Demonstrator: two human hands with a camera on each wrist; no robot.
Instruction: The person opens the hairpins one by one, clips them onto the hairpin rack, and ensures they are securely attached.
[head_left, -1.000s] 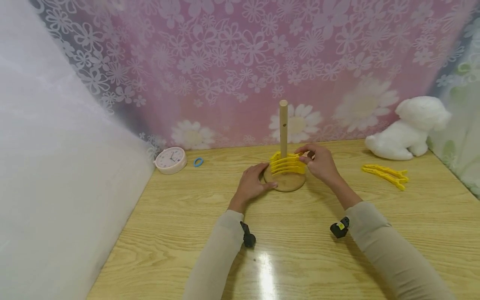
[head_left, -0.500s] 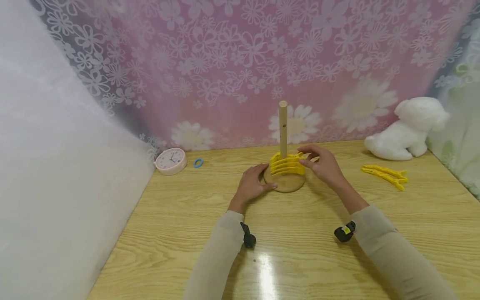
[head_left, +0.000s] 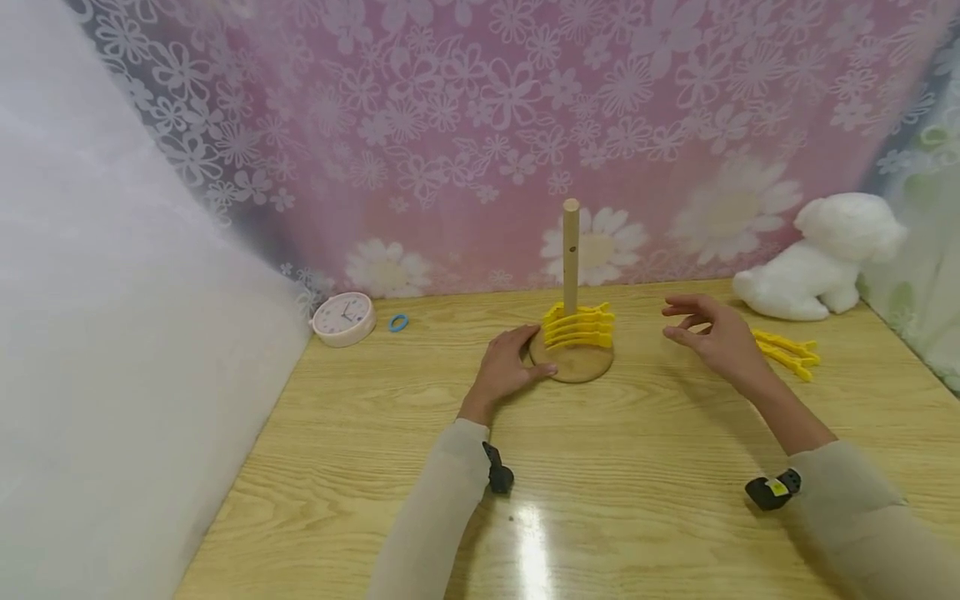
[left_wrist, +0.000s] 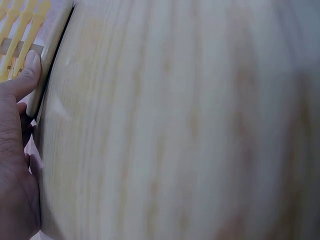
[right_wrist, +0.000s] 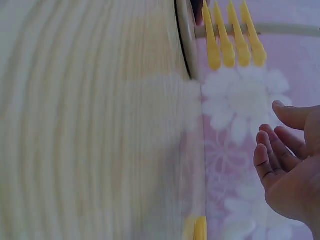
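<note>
A wooden stand (head_left: 572,258), a round base with an upright post, stands on the table. Several yellow curved plastic strips (head_left: 577,327) with forked ends sit stacked one above another low around its post. My left hand (head_left: 504,364) holds the left rim of the round base (left_wrist: 50,55), its thumb on top. To the right of the stand, my right hand (head_left: 712,337) hangs in the air, fingers loosely bent, with nothing in it. Partly behind that hand, more yellow strips (head_left: 791,354) lie on the table at the right.
A white plush dog (head_left: 821,258) sits at the back right. At the back left are a pink round clock (head_left: 343,319) and a small blue ring (head_left: 398,322). A pink flowered curtain (head_left: 465,167) hangs behind the table (head_left: 360,467).
My right hand has let go of the top yellow strip on the stand and moved right, toward the loose strips. My left hand has stayed at the base.
</note>
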